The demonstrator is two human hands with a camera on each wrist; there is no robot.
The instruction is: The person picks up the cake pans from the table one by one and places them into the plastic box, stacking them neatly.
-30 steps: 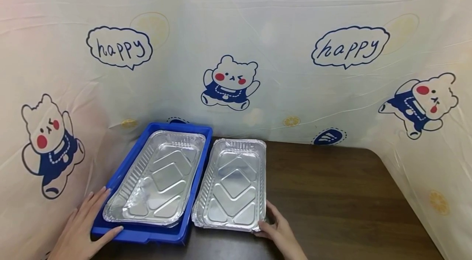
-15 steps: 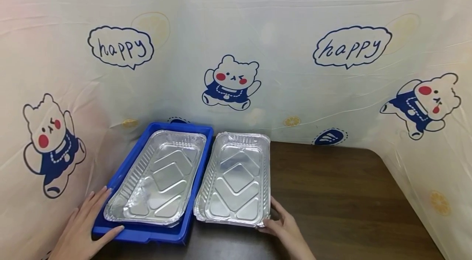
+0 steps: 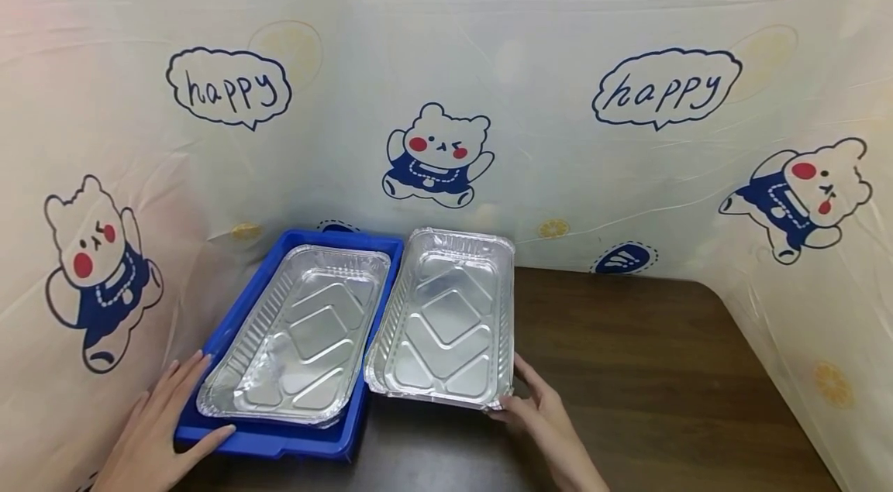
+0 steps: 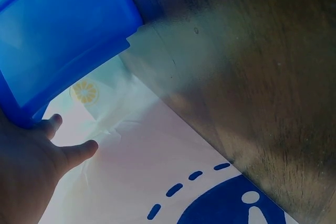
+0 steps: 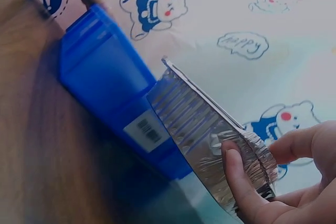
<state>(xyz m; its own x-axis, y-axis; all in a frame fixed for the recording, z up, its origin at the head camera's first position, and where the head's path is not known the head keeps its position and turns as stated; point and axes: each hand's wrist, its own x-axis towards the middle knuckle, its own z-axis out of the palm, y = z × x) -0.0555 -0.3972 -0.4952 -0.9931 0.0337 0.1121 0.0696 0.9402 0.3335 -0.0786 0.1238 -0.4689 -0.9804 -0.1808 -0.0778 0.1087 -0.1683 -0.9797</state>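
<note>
My right hand pinches an aluminum foil pan at its near right corner. The pan is tilted, its far end raised, and its left edge overlaps the blue tray's rim in the head view. Seen from the right wrist, a finger presses the pan's ribbed outer wall. A second foil pan lies inside the blue tray. At that tray's near left corner rests my left hand, fingers straight along the side and thumb on the front rim; the left wrist view shows it beside the tray wall.
A brown wooden table spreads to the right and in front of the tray. Patterned cloth with bears and "happy" bubbles encloses the back and both sides. The blue tray bears a white barcode label.
My right hand has raised its foil pan off the table and moved it away from me and slightly right. The left hand and the blue tray stay where they were.
</note>
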